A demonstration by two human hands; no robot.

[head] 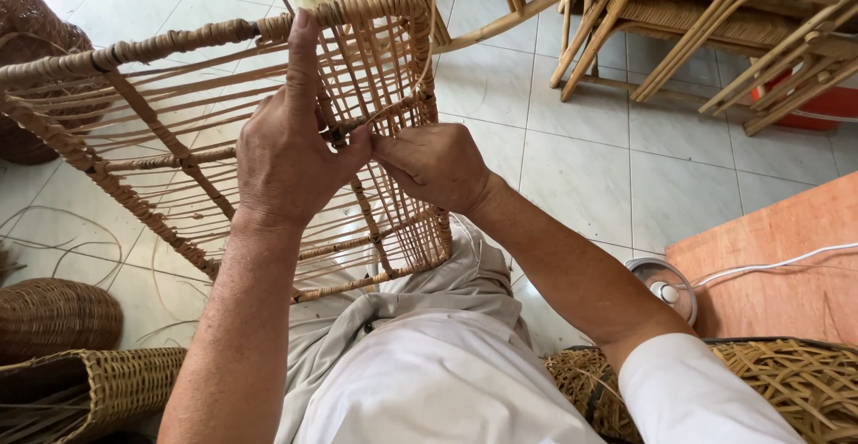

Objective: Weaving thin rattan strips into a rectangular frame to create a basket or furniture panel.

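A rattan frame (pixel 134 46) with wrapped bars and thin woven strands rests tilted against my lap. My left hand (pixel 290 154) grips it from the front, the index finger stretched up to the top wrapped bar and the thumb pressing on a middle crossbar (pixel 170 160). My right hand (pixel 433 167) meets the left at that crossbar, its fingers pinched on a thin rattan strand (pixel 380 104) in the weave. Both hands touch each other at the thumb.
Rattan chair frames (pixel 679 15) stand on the tiled floor (pixel 581 140) at the back right. Woven baskets (pixel 54 319) lie at my left and a flat woven piece (pixel 795 381) at lower right. A wooden board (pixel 778 265) carries a white cable, beside a small round fan (pixel 663 288).
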